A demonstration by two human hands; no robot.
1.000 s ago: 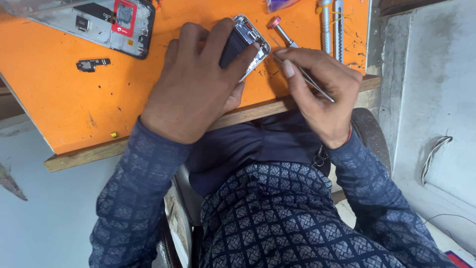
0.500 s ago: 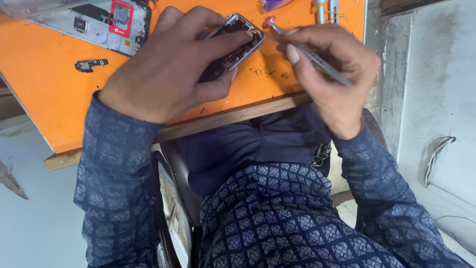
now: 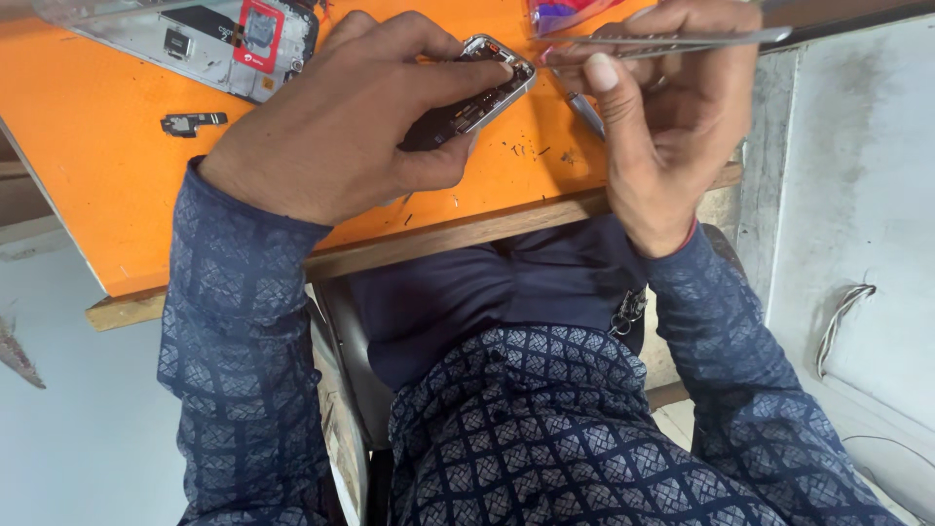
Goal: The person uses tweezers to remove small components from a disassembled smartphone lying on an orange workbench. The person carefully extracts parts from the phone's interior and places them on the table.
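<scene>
While the orange desk (image 3: 88, 166) carries a second dismantled phone (image 3: 209, 39) at its far edge, the left hand (image 3: 341, 127) clamps its fingers around an opened phone frame (image 3: 477, 93); the right hand (image 3: 672, 117) pinches metal tweezers (image 3: 682, 41); a small black part (image 3: 192, 123) lies apart.

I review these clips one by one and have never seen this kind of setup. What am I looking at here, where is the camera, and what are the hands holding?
There is no machine: one camera sits on a person's head and looks down at their own two hands and lap. The left hand steadies an opened phone on an orange work mat. The right hand pinches metal tweezers pointing toward the phone. A second dismantled phone frame and a small loose part lie farther left on the mat.
</scene>
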